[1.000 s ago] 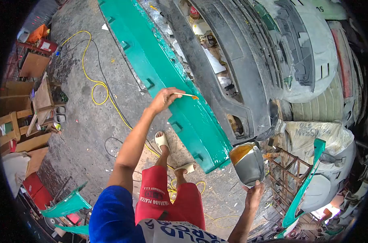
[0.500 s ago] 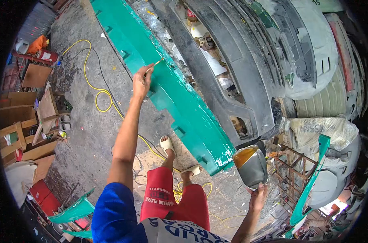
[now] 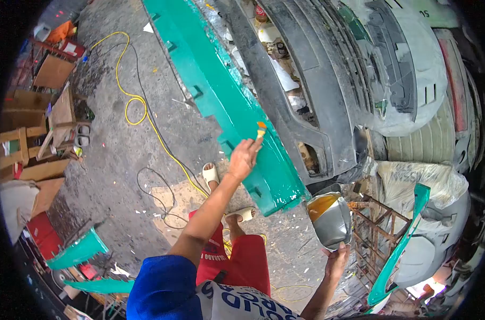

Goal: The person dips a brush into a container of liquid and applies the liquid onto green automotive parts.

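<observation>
My left hand (image 3: 244, 159) is closed around a small paintbrush (image 3: 260, 130) with a pale body and an orange tip. The tip is over the right side of a long green panel (image 3: 213, 80), which looks wet and glossy; I cannot tell if it touches. Low on the right, my right hand (image 3: 335, 261) grips the bottom edge of a cut-open grey container (image 3: 332, 226). Amber liquid (image 3: 323, 205) shows inside its upper left part. The container is just beyond the panel's near end.
Dark grey car bumpers (image 3: 301, 69) lie along the panel's right side. A yellow hose (image 3: 151, 125) runs over the concrete floor at left. A rusty metal frame (image 3: 378, 226) and a curved green strip (image 3: 405, 245) stand at right. Wooden boards (image 3: 61, 117) are at left.
My left hand has moved toward me and to the right along the panel with the paintbrush. My right hand and the container have hardly moved. The view has shifted slightly.
</observation>
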{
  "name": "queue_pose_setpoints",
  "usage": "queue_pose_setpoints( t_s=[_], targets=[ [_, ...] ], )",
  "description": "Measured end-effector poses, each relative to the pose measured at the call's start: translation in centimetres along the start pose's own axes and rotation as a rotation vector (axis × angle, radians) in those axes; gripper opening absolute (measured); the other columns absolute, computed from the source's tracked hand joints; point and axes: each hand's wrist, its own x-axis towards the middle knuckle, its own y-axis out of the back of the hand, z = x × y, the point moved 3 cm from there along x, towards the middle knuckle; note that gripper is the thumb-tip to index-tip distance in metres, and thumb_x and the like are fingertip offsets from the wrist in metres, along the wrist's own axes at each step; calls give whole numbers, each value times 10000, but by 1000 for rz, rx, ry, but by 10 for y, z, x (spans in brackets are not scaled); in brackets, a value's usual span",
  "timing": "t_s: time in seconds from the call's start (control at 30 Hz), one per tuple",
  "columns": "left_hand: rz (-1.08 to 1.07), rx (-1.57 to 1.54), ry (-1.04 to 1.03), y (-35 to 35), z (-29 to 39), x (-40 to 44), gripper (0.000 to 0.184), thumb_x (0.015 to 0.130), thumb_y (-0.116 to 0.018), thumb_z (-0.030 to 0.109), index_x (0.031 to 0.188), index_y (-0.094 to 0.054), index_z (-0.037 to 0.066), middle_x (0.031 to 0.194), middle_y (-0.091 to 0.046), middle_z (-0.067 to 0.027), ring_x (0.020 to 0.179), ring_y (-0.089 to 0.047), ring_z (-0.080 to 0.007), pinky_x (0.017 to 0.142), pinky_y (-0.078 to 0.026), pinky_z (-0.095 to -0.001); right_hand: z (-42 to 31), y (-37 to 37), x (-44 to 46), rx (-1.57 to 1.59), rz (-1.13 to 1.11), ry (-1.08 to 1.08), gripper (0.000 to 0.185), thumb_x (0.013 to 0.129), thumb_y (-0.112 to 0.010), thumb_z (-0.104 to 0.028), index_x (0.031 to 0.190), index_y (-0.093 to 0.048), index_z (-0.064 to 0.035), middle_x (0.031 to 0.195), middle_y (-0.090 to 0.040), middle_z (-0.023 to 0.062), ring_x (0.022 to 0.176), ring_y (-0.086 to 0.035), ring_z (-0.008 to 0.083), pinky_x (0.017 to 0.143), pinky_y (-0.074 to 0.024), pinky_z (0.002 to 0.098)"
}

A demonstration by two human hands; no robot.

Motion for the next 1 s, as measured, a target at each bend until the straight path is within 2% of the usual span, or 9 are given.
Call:
queue_pose_setpoints(
  t_s=[0.23,0.37,0.53,0.6,0.73,0.77,0.8,0.87,1.0],
  targets=[
    [-422,-254,-151,-5,17,-24,337,858,-603,46,1193,-621,75,996,-623,-130,871,-573,-337,807,-483,-420,11,44,9,-44,-41,8,526,910,-590,-436,1255,-435,-70,1196,-562,109,1016,-624,232,661,-600,387],
    [-426,-371,-347,21,-31,35,256,913,-578,133,1153,-665,122,1087,-672,-115,975,-590,-348,864,-456,-474,10,48,12,-60,-61,36,551,906,-588,-439,1279,-441,-62,1195,-563,103,1006,-627,233,643,-601,395],
    [-269,-250,-225,64,-79,86,206,934,-569,147,1103,-680,109,1053,-680,-120,929,-604,-333,819,-473,-426,1,37,8,40,-84,7,503,895,-643,-337,1235,-416,-44,1166,-551,133,981,-621,232,668,-610,394],
    [26,-173,-23,75,-83,91,215,901,-591,120,1096,-675,83,916,-664,-148,860,-597,-343,798,-484,-413,1,36,7,35,-67,17,491,892,-648,-337,1219,-424,-48,1164,-551,135,980,-622,235,667,-611,398],
    [162,90,-8,46,-44,56,306,891,-567,82,1189,-634,95,762,-568,-137,776,-555,-352,752,-474,-450,13,48,8,-38,-68,23,598,893,-620,-420,1330,-426,-59,1186,-565,103,1012,-623,241,691,-606,424],
    [125,136,-64,27,-34,42,315,879,-567,88,1189,-625,72,798,-579,-135,797,-558,-348,756,-473,-449,12,47,7,-31,-84,20,586,896,-620,-411,1326,-428,-62,1185,-565,105,1012,-624,240,699,-605,425],
    [90,183,-120,9,-20,26,327,868,-567,93,1188,-617,49,835,-591,-132,818,-560,-345,760,-473,-449,9,43,5,19,-77,13,396,877,-658,-360,1051,-442,-77,1110,-541,122,979,-607,254,688,-603,445],
    [-121,245,-137,-22,16,-9,322,832,-567,108,1137,-625,23,872,-596,-136,852,-563,-333,768,-470,-440,8,40,2,29,-49,15,399,879,-652,-359,1057,-442,-71,1109,-531,119,983,-601,252,687,-602,440],
    [-123,138,-234,-60,81,-78,366,809,-606,107,1172,-619,64,924,-603,-115,885,-560,-311,783,-474,-433,32,71,2,26,5,17,499,880,-641,-363,1182,-437,-22,1133,-514,114,990,-593,245,678,-600,427]
  ],
)
